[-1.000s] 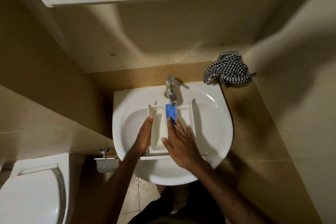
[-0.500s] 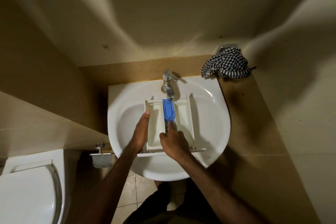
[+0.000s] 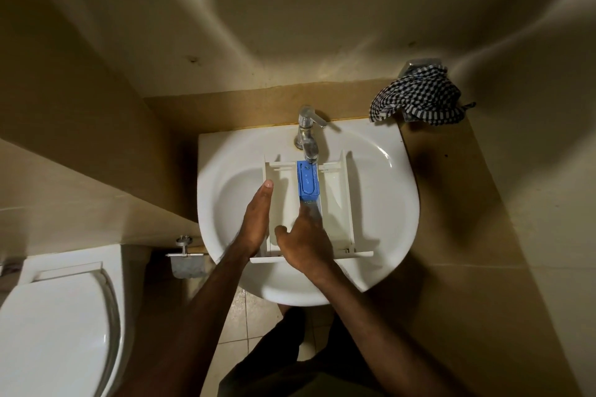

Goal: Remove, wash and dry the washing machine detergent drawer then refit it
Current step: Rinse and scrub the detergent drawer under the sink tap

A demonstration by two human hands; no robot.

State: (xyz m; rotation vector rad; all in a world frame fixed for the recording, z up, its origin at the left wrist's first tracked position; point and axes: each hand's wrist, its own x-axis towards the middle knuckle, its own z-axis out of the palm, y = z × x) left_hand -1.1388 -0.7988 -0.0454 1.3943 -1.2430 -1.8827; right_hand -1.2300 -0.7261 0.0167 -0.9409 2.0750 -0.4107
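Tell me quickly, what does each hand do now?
Left hand: open, flat against the detergent drawer's left wall.
Right hand: open, extended finger rubbing inside the drawer.

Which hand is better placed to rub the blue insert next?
Probably the right hand: its finger already points just below the blue insert. The left hand lies flat along the drawer wall, steadying it.
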